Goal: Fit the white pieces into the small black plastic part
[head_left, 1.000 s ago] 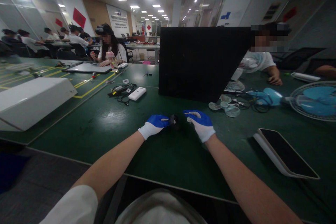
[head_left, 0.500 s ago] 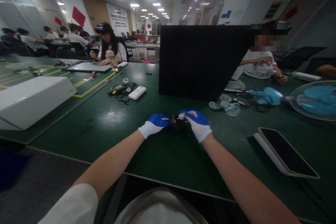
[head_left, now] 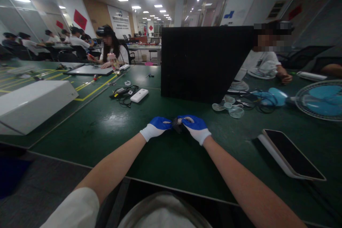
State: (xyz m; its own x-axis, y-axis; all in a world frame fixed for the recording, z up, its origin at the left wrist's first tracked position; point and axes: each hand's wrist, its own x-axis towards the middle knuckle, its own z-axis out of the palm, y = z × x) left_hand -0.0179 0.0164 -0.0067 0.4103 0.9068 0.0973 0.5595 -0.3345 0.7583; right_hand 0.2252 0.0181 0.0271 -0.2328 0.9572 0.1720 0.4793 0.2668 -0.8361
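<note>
Low over the green table (head_left: 120, 142), both hands meet in front of me in blue-and-white gloves. My left hand (head_left: 157, 125) is closed, its fingertips pinching a small dark part (head_left: 176, 125) whose kind I cannot make out. My right hand (head_left: 195, 125) is closed too, right up against that dark part. Its fingers hold a small whitish piece, now mostly hidden between the fingertips and the dark part. Whether the two pieces are joined I cannot tell.
A large black panel (head_left: 203, 64) stands ahead. To its right lie clear fan blades (head_left: 229, 107) and a blue fan (head_left: 320, 98). A phone (head_left: 294, 155) rests at right. Cables (head_left: 124, 94), a white power bank (head_left: 139, 95) and a white box (head_left: 37, 103) are left. Co-workers sit opposite.
My right hand has moved left, bringing the whitish piece against the dark part; the gap between them has closed. My left hand has stayed nearly still.
</note>
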